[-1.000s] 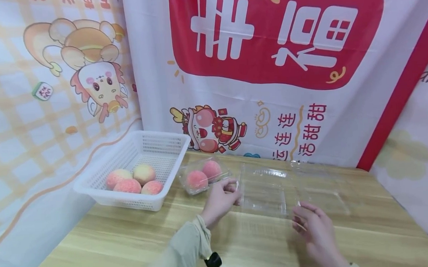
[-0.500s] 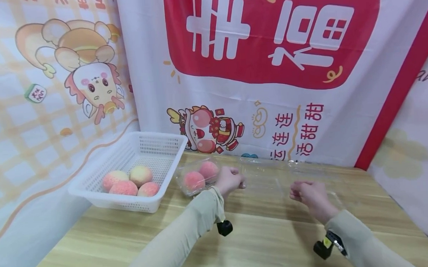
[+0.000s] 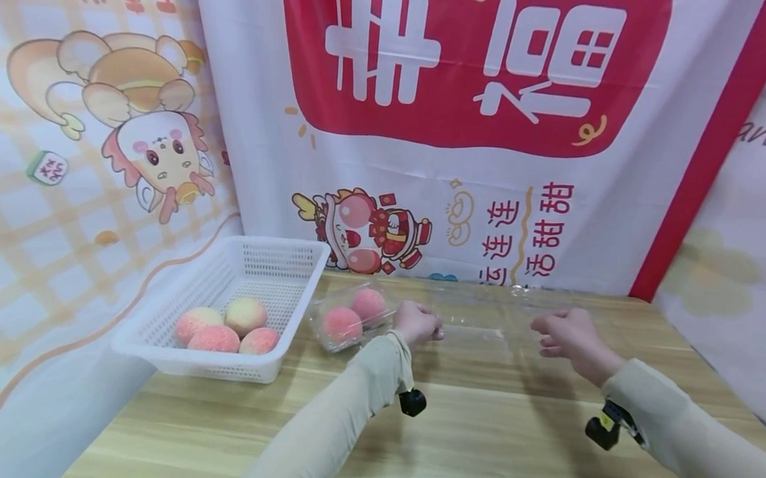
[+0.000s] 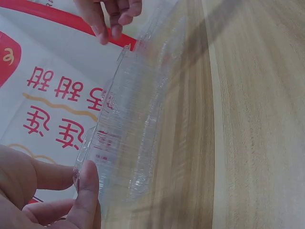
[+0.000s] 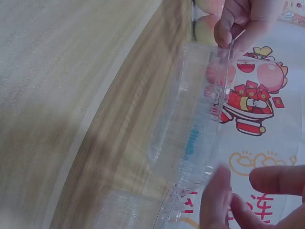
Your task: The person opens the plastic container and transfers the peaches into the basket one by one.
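A clear, empty plastic clamshell box point(image 3: 482, 313) is raised on its edge near the back of the wooden table point(image 3: 468, 435). My left hand point(image 3: 419, 323) pinches its left end; in the left wrist view the thumb point(image 4: 88, 183) lies against the box's rim point(image 4: 128, 124). My right hand point(image 3: 563, 334) hovers at the box's right end with loosely curled fingers that hold nothing. In the right wrist view its thumb point(image 5: 217, 195) sits just beside the box's corner point(image 5: 195, 124), and I cannot tell whether it touches.
A second clear box with two peaches point(image 3: 351, 315) sits just left of my left hand. Farther left stands a white basket point(image 3: 189, 351) with several peaches point(image 3: 223, 328). A printed banner point(image 3: 482, 156) hangs close behind the table's back edge.
Both hands have moved away from me toward the banner, carrying the clear box from flat on the table up onto its edge. My right hand's fingers have loosened.
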A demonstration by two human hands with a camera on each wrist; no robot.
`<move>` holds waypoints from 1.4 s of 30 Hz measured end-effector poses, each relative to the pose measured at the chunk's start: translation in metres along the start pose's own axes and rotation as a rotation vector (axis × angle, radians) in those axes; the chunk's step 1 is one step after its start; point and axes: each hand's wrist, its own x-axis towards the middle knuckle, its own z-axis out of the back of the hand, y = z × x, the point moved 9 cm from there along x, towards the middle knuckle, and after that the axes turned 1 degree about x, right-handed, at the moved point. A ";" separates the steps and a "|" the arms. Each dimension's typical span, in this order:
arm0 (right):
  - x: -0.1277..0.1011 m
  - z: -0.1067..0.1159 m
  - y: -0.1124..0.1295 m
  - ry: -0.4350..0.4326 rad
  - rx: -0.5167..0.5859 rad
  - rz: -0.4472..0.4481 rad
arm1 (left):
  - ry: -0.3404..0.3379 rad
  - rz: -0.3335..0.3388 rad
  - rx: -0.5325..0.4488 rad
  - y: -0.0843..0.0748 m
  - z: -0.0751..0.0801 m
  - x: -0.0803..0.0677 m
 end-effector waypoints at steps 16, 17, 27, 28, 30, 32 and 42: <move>0.006 -0.015 0.008 -0.048 0.125 0.014 | 0.122 -0.148 0.194 -0.005 0.006 -0.049; 0.007 -0.019 0.010 -0.038 0.129 0.014 | 0.124 -0.146 0.156 -0.004 0.008 -0.053; 0.027 -0.071 0.035 0.097 0.108 0.024 | -0.091 -0.162 -0.086 0.006 0.064 -0.081; 0.029 -0.075 0.038 0.109 0.099 0.032 | -0.118 -0.158 -0.104 0.007 0.071 -0.084; 0.035 -0.085 0.044 0.124 0.087 0.045 | -0.154 -0.134 -0.163 0.014 0.081 -0.089; 0.040 -0.093 0.050 0.133 0.075 0.051 | -0.196 -0.102 -0.210 0.023 0.091 -0.095; 0.052 -0.144 0.066 0.170 -0.013 0.053 | -0.338 -0.035 -0.364 0.056 0.124 -0.109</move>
